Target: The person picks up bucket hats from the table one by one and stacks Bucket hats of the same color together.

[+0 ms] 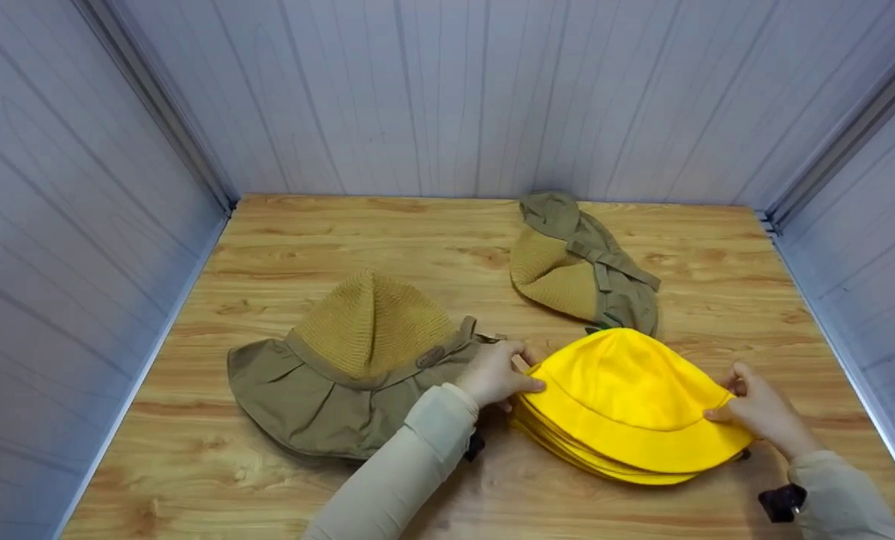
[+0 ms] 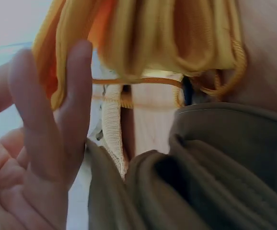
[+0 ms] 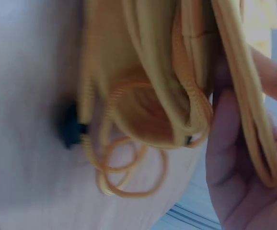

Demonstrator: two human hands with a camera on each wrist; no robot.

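Observation:
A stack of several yellow bucket hats (image 1: pixel 627 390) sits at the front right of the table, folded flat one upon another. With thumb and fingers my left hand (image 1: pixel 498 375) pinches the left edge of the top hat; the left wrist view shows its brim (image 2: pixel 64 57) between the fingers. At the opposite edge my right hand (image 1: pixel 762 412) pinches the same hat, its folded brim (image 3: pixel 246 91) between thumb and fingers in the right wrist view. Orange cords (image 3: pixel 133 167) hang from the hats below. Beside my left forearm lies a khaki hat with a woven tan crown (image 1: pixel 372 330).
Behind the yellow stack lies a second khaki and tan hat (image 1: pixel 586 262) on its side, with a strap across it. White panelled walls (image 1: pixel 447 97) enclose the wooden table (image 1: pixel 327 225) at the back and both sides.

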